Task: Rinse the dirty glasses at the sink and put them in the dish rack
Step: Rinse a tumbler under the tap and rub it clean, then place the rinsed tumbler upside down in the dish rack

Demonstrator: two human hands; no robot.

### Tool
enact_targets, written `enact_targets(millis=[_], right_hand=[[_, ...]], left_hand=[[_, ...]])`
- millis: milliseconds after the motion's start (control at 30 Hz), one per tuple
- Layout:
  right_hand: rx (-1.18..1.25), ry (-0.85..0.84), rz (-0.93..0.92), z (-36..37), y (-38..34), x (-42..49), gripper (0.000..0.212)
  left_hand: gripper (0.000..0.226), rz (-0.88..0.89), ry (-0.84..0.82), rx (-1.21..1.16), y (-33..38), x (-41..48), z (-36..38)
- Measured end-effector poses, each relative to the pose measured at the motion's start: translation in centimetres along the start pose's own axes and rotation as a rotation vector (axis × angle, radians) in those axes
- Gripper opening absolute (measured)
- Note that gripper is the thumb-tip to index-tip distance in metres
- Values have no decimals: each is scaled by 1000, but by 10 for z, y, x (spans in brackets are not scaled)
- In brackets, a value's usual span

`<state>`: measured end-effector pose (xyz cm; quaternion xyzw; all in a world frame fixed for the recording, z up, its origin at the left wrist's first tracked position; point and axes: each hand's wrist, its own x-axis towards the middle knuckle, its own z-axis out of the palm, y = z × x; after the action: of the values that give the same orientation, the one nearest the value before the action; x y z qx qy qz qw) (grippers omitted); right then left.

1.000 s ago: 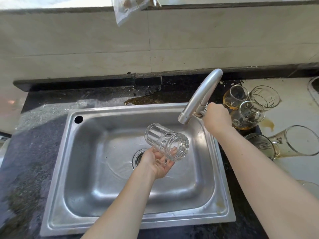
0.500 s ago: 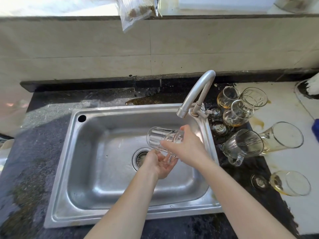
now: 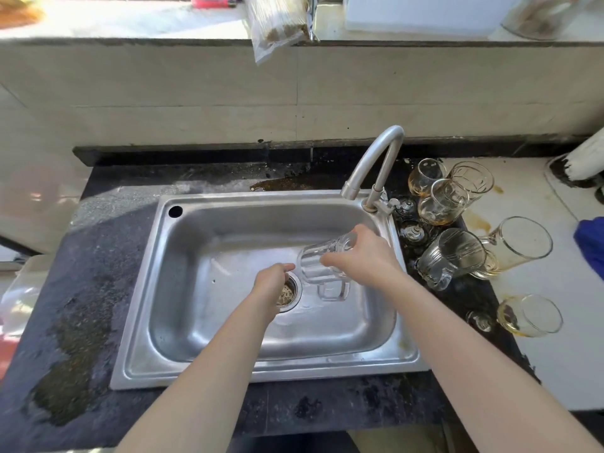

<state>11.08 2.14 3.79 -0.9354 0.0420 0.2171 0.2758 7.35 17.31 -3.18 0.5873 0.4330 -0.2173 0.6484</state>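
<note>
A clear ribbed glass mug [image 3: 318, 266] with a handle hangs tilted over the steel sink [image 3: 202, 243], just right of the drain [image 3: 289, 294]. My right hand [image 3: 362, 256] grips its body from above. My left hand [image 3: 273, 279] sits beside the mug's rim over the drain, fingers curled, fingertips near the glass; I cannot tell if they touch it. Several dirty glasses with brown residue lie on the counter right of the sink, among them a mug [image 3: 449, 258] and a tumbler [image 3: 529, 315]. No water runs from the faucet [image 3: 376, 158]. No dish rack is in view.
Dark wet countertop [image 3: 81, 289] surrounds the sink, with a brown spill behind it. A white surface [image 3: 555, 371] lies to the right. A tiled wall and a ledge with a plastic bag [image 3: 277, 24] stand behind.
My right hand left the faucet handle and took hold of the mug. My left hand let go of the mug's underside and now sits beside its rim. The view pulled back.
</note>
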Motion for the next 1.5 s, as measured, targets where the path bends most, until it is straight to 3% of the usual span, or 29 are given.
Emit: enact_targets(millis=[233, 367, 533, 667, 833, 900, 967, 1100, 1167, 1267, 1367, 1500], right_hand=[[26, 101, 7, 13, 4, -26, 64], [297, 156, 96, 8, 13, -55, 72], [1081, 160, 282, 13, 48, -117, 45], [1327, 186, 334, 23, 84, -176, 43], [1252, 276, 327, 21, 133, -267, 60], [1151, 314, 335, 16, 149, -303, 53], [1124, 426, 362, 12, 170, -339, 49], [1227, 757, 439, 10, 228, -425, 80], [1255, 832, 496, 12, 258, -470, 68], [1155, 821, 587, 23, 300, -537, 27], [1107, 918, 636, 33, 345, -594, 28], [1234, 1036, 658, 41, 403, -667, 25]], left_hand=[[34, -15, -83, 73, -12, -26, -11], [34, 88, -148, 103, -12, -45, -14], [35, 232, -316, 266, -17, -80, -14], [23, 393, -456, 421, -33, -113, 0], [35, 427, -686, 566, -66, -169, 45], [32, 386, -783, 589, -85, -190, 64], [25, 304, -891, 585, -110, -216, 83], [39, 131, -1114, 537, -184, -271, 140], [44, 56, -1164, 491, -223, -300, 167], [40, -58, -1239, 434, -286, -347, 204], [28, -106, -1243, 434, -355, -387, 242], [24, -218, -1222, 509, -443, -439, 280]])
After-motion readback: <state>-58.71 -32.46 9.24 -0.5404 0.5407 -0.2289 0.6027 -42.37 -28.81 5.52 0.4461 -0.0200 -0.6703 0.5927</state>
